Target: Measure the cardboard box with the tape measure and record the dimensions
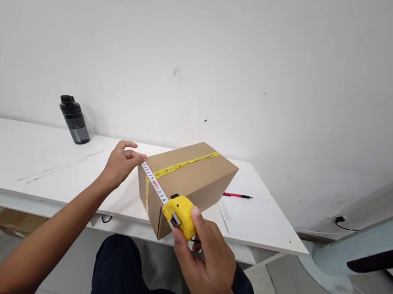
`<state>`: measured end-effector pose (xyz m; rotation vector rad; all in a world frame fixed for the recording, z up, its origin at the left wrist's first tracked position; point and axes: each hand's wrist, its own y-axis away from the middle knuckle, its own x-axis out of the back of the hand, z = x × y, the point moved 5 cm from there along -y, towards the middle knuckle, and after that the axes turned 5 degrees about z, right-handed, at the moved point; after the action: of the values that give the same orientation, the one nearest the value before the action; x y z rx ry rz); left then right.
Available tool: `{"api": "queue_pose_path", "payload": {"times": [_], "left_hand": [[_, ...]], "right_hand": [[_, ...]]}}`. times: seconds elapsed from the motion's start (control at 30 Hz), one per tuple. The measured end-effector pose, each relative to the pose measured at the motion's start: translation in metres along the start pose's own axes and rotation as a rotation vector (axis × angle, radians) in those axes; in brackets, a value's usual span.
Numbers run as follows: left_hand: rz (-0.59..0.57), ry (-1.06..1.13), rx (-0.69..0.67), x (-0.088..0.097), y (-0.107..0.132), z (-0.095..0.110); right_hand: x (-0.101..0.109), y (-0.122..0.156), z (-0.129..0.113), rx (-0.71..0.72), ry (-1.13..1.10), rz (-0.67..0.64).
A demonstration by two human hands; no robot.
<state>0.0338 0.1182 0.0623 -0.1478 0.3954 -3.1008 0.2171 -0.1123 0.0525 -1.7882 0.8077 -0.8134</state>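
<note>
A brown cardboard box (197, 179) sealed with yellow tape stands on the white table (12, 157), near its front edge. My right hand (207, 255) grips a yellow tape measure (180, 215) at the box's near right top corner. Its white blade (153, 183) runs along the box's near top edge to the left corner. My left hand (121, 164) pinches the blade's end there, thumb and fingers closed on it.
A dark water bottle (75, 121) stands at the back left by the wall. A red-and-black pen (237, 195) and a sheet of paper (241, 218) lie right of the box. My dark-trousered lap (124, 274) sits below the table edge. A cable runs along the floor at right.
</note>
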Motion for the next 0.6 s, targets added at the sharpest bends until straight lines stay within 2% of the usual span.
{"api": "queue_pose_path", "payload": {"times": [0.1,0.2,0.27,0.33,0.47,0.53,0.6], "left_hand": [[-0.035,0.004,0.026,0.0,-0.004,0.003],[-0.138,0.0,0.038,0.0,-0.01,0.002],[-0.195,-0.005,0.024,0.002,-0.016,0.004],[-0.205,-0.003,-0.004,0.008,-0.024,0.01],[-0.089,0.037,-0.074,0.03,-0.049,0.03],[0.001,0.061,-0.115,0.043,-0.059,0.041],[0.065,0.073,-0.146,0.051,-0.058,0.05]], "right_hand": [[-0.001,-0.001,0.002,0.003,-0.018,0.029],[-0.003,0.0,0.007,-0.019,-0.025,0.053],[-0.009,0.001,0.01,-0.027,-0.036,0.067],[-0.02,0.001,0.015,-0.023,-0.049,0.089],[-0.056,-0.008,0.031,-0.014,-0.101,0.162],[-0.075,-0.013,0.04,-0.001,-0.093,0.137],[-0.086,-0.015,0.046,0.006,-0.084,0.091]]}}
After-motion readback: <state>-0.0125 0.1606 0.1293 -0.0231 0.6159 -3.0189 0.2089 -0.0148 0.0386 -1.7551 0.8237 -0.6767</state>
